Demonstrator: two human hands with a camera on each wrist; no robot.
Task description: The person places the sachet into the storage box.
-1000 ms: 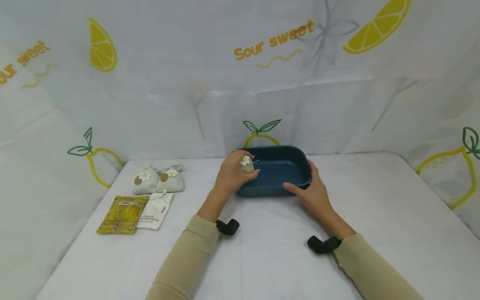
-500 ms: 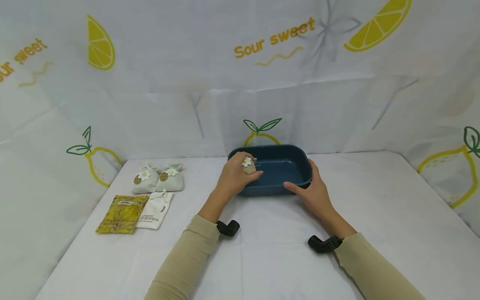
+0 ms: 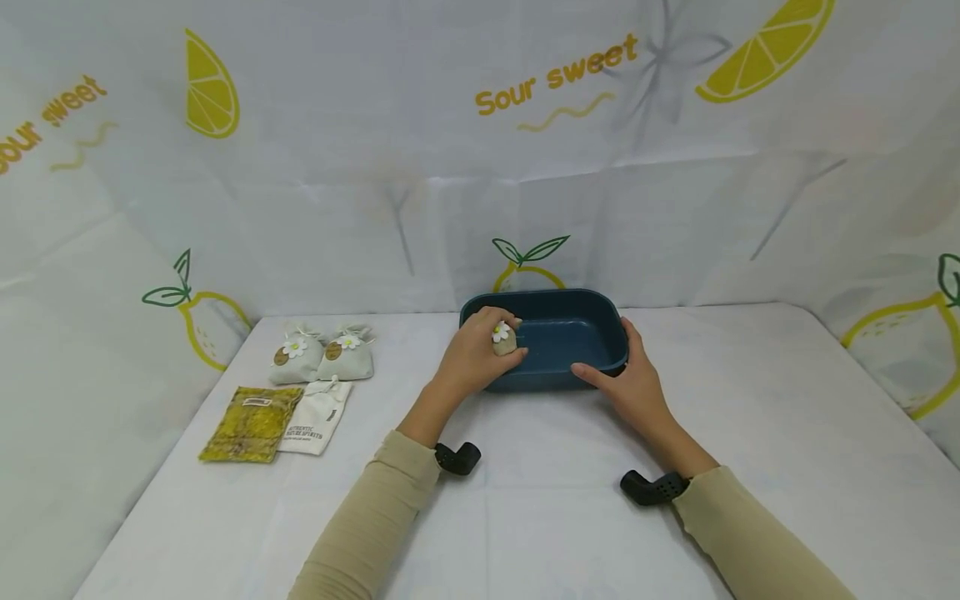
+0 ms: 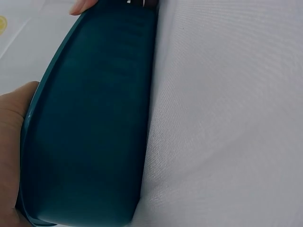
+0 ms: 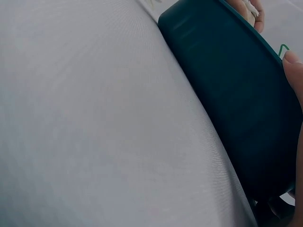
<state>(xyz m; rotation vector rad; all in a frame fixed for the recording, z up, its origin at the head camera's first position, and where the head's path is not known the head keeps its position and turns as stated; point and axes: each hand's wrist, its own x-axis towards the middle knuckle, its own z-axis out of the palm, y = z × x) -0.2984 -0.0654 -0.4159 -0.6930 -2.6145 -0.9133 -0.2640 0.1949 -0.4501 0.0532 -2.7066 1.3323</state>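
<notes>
A dark blue rectangular basin [image 3: 558, 337] stands at the back middle of the table. My left hand [image 3: 476, 350] is over its left end and grips a small beige pouch [image 3: 505, 340] with a white flower, mostly wrapped by the fingers. At the basin's right end my right hand [image 3: 633, 379] holds the rim, thumb on the front side and fingers round the right wall. In the left wrist view the basin's outer wall [image 4: 90, 113] fills the middle. The right wrist view shows the right thumb [image 5: 293, 71] at the rim.
Two pale sachets with white flowers stand at the left back, a left sachet [image 3: 295, 360] and a right sachet [image 3: 347, 358]. Nearer lie a yellow patterned packet [image 3: 251, 425] and a white printed pouch [image 3: 317, 421]. A lemon-print cloth [image 3: 337, 225] hangs behind the table.
My left hand, still gripping the beige pouch, has shifted slightly right and lower over the basin. The right hand keeps its hold on the rim, and the basin stays in place.
</notes>
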